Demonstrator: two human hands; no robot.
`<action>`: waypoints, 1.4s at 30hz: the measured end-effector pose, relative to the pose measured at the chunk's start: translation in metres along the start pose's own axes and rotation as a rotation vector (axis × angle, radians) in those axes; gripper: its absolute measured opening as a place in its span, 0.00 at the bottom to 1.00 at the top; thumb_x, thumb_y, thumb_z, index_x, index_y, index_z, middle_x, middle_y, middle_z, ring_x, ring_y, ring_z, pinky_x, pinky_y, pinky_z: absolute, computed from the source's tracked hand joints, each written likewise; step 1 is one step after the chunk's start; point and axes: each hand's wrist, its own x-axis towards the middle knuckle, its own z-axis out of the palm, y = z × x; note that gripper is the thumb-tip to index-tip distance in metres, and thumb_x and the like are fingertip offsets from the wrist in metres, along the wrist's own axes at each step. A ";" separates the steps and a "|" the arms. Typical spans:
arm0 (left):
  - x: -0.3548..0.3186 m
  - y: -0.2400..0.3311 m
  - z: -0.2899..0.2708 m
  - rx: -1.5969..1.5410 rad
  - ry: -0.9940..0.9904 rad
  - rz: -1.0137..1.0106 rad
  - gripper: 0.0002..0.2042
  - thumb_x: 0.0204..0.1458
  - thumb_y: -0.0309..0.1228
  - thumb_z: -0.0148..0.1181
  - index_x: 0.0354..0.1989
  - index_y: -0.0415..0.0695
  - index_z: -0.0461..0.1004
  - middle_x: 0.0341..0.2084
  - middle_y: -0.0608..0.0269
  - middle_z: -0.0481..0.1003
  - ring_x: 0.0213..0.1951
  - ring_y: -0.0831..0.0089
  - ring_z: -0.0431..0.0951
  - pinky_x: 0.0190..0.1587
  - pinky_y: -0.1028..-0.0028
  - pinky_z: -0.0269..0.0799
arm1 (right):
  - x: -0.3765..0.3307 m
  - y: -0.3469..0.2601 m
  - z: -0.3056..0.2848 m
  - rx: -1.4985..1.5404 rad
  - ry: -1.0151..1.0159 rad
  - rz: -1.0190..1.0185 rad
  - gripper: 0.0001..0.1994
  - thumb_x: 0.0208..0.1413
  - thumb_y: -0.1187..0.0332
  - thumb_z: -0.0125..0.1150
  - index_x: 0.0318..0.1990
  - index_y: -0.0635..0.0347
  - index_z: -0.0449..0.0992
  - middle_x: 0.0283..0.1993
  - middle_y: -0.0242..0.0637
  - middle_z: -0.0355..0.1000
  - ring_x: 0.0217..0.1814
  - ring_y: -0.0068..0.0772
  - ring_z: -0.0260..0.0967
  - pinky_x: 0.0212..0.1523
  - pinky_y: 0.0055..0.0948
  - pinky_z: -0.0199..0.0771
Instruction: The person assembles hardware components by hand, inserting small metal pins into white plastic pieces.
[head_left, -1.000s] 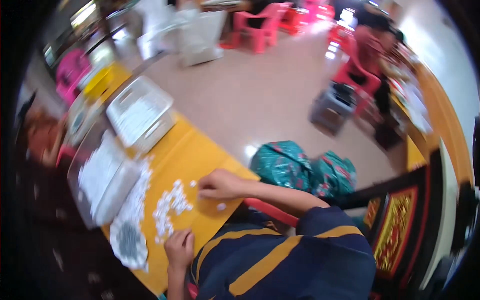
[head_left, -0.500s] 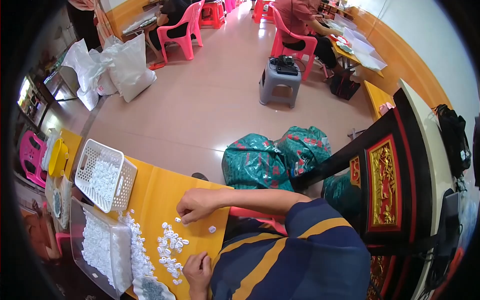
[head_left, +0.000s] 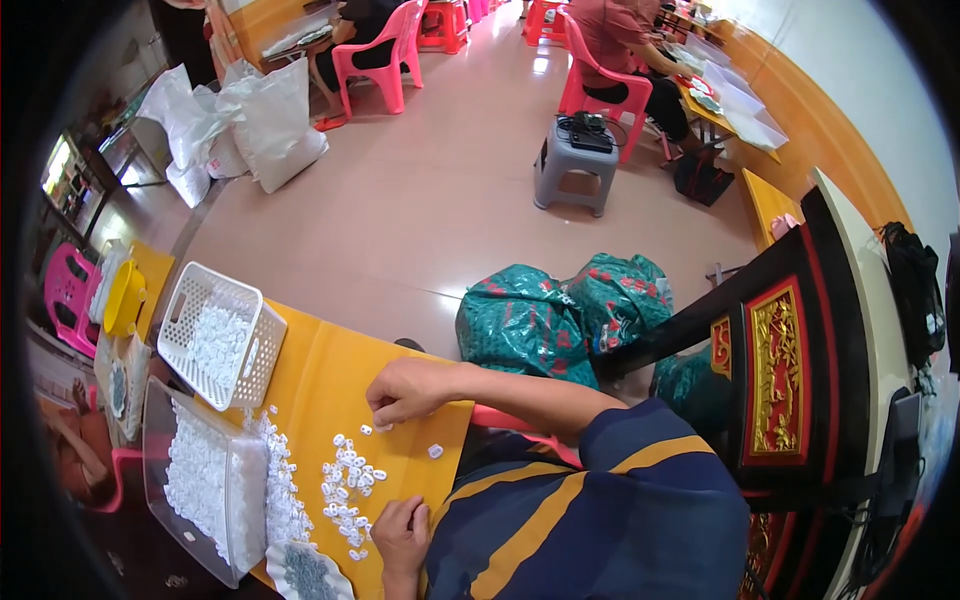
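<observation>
Small white plastic pieces with dark openings [head_left: 350, 480] lie scattered on the yellow-orange table [head_left: 330, 370]. Above them in the picture, my right hand [head_left: 408, 390] is closed, fingers curled down at the tabletop beside one loose white piece [head_left: 366, 430]. What its fingertips hold, if anything, is hidden. My left hand [head_left: 400, 533] rests near the table's edge at the lower side of the scattered pieces, thumb and fingers pressed together; I cannot make out anything in it. Another single white piece [head_left: 435, 451] lies between the two hands, near the table edge.
A clear plastic bin [head_left: 255, 500] and a white perforated basket [head_left: 262, 350] hold many white pieces. A pale scalloped dish [head_left: 335, 575] holds small grey bits. Green bags [head_left: 520, 320] and a grey stool [head_left: 577, 165] stand on the floor. Other people sit working farther off.
The whole view has shifted slightly, with the scene sliding to the right. My right hand has drawn back a little from the loose piece by its fingertips; my left hand looks much the same.
</observation>
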 end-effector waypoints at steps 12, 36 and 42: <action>-0.002 -0.006 -0.005 -0.021 0.019 -0.083 0.06 0.50 0.23 0.70 0.37 0.41 0.83 0.26 0.53 0.79 0.28 0.54 0.80 0.30 0.63 0.75 | -0.013 0.006 -0.023 -0.074 0.039 0.238 0.15 0.57 0.57 0.67 0.35 0.61 0.83 0.31 0.44 0.81 0.33 0.43 0.80 0.36 0.39 0.77; -0.003 -0.031 -0.017 -0.150 -0.076 0.029 0.07 0.50 0.26 0.72 0.37 0.43 0.84 0.29 0.58 0.80 0.31 0.57 0.82 0.34 0.64 0.77 | -0.015 0.000 0.013 -0.136 0.230 0.388 0.10 0.58 0.61 0.65 0.35 0.59 0.83 0.30 0.43 0.81 0.32 0.42 0.81 0.34 0.37 0.78; -0.013 -0.028 -0.023 -0.089 -0.054 0.029 0.08 0.50 0.27 0.72 0.39 0.45 0.83 0.30 0.59 0.80 0.33 0.57 0.82 0.34 0.63 0.78 | -0.016 0.056 0.009 -0.245 0.828 0.244 0.05 0.61 0.71 0.65 0.38 0.63 0.82 0.30 0.38 0.78 0.32 0.27 0.76 0.35 0.29 0.76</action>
